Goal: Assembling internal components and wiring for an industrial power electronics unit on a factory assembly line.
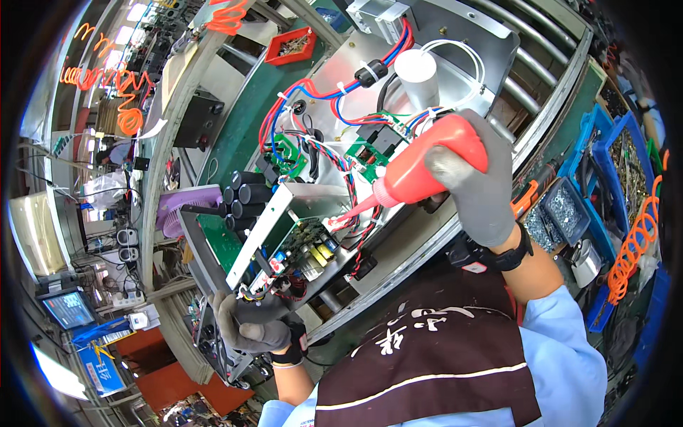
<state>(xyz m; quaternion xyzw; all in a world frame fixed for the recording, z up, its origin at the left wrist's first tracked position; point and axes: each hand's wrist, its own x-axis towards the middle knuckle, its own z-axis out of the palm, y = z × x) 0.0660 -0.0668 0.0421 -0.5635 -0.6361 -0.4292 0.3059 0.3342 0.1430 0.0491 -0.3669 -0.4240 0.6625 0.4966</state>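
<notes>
My right hand (475, 174), in a grey glove, is wrapped round a red squeeze bottle (427, 162), which it holds tilted. The bottle's thin nozzle points down and left, its tip among wires and connectors beside a circuit board (307, 245) on the metal chassis (267, 228). Whether the tip touches anything I cannot tell. My left hand (260, 329), also gloved, is curled at the chassis's near left corner, around a dark part there. Red and blue cables (313, 92) and a white cylinder (416, 75) sit on the farther part of the chassis.
Rollers (526, 92) and a metal rail run along the right side. Blue bins (565, 210) of small hardware and an orange coiled hose (633, 249) lie beyond. A red tray (290, 46) stands at the back. A purple basket (186, 206) is left of the chassis.
</notes>
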